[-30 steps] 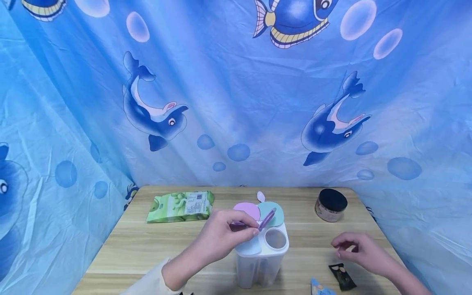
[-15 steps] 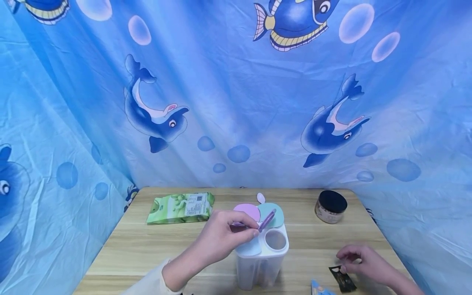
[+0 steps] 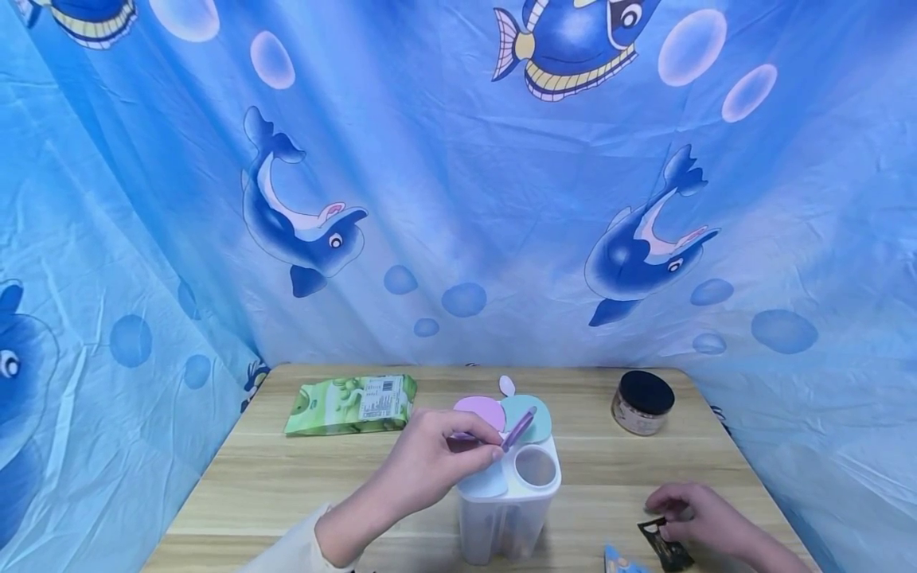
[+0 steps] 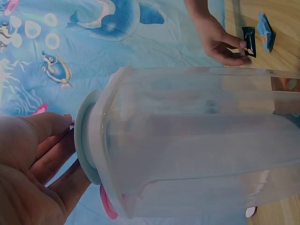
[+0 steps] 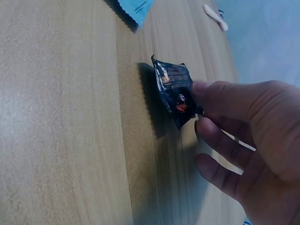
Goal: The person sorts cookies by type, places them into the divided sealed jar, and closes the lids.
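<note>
A clear plastic storage container [image 3: 526, 525] with a white top stands in the middle of the table. My left hand [image 3: 433, 458] pinches a purple lid [image 3: 519, 430], which is tilted up above the top. Beside it is the uncovered round opening [image 3: 535, 466] at the front right. Pink [image 3: 481, 409], green [image 3: 539, 414] and pale blue [image 3: 484, 482] lids cover other parts of the top. At the right, my right hand [image 3: 695, 517] pinches the end of a small black packet [image 5: 173, 86] between thumb and forefinger. In the right wrist view the packet is tilted, its shadow on the wood.
A blue packet [image 3: 622, 562] lies at the front edge, left of the black one. Behind the container lies a white spoon [image 3: 507, 385]. A green bag [image 3: 351, 404] is at back left; a black-lidded jar [image 3: 643, 402] stands at back right.
My right hand has come down and toward me, from above the table to the black packet, and now pinches it. My left hand stays with the purple lid.
</note>
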A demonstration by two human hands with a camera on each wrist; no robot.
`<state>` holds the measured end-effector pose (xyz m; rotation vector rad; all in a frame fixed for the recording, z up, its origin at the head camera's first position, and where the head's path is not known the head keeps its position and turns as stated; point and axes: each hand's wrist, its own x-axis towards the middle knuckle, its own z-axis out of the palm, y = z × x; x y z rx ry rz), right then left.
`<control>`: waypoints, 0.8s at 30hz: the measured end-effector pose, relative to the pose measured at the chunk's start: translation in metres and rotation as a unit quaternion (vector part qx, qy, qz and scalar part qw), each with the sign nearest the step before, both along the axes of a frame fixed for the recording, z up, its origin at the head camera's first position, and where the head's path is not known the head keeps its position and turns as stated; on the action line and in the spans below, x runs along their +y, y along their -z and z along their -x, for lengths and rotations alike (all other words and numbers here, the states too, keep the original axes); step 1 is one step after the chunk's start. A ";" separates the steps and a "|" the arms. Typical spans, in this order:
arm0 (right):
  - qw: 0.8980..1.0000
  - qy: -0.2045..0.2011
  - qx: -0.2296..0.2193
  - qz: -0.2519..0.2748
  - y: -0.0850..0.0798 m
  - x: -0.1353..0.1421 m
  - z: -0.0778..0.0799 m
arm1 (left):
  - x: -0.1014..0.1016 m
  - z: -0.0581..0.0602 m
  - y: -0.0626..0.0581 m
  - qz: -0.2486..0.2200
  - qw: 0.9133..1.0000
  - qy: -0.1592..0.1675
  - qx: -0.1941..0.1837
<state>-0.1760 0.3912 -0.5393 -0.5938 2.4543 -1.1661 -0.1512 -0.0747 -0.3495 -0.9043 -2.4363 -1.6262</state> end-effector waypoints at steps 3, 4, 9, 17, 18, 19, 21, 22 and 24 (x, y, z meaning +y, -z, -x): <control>1.000 0.005 0.000 -0.010 0.000 -0.002 0.000 | 0.000 0.000 0.000 -0.001 1.000 0.002 0.004; 1.000 0.006 0.000 -0.012 0.000 -0.002 0.000 | 0.000 0.000 0.000 -0.001 1.000 0.003 0.007; 1.000 0.010 -0.004 -0.015 0.001 -0.001 0.000 | 0.001 0.001 0.001 -0.002 1.000 0.008 0.022; 1.000 -0.020 -0.015 0.000 0.002 0.002 0.000 | -0.001 0.001 0.001 -0.002 1.000 0.006 0.014; 1.000 -0.022 -0.014 -0.004 0.002 0.002 0.001 | -0.001 0.001 0.001 -0.001 1.000 0.007 0.012; 1.000 -0.022 -0.012 -0.009 0.001 0.002 0.001 | -0.001 0.001 0.001 -0.001 1.000 0.007 0.011; 1.000 -0.020 -0.009 -0.018 0.000 0.002 0.002 | -0.001 0.001 0.001 -0.001 1.000 0.008 0.008; 1.000 -0.017 -0.008 -0.024 -0.001 0.002 0.003 | -0.001 0.001 0.001 -0.001 1.000 0.009 0.008; 0.999 -0.010 -0.009 -0.032 -0.003 0.002 0.004 | -0.001 0.001 0.001 0.000 1.000 0.010 0.009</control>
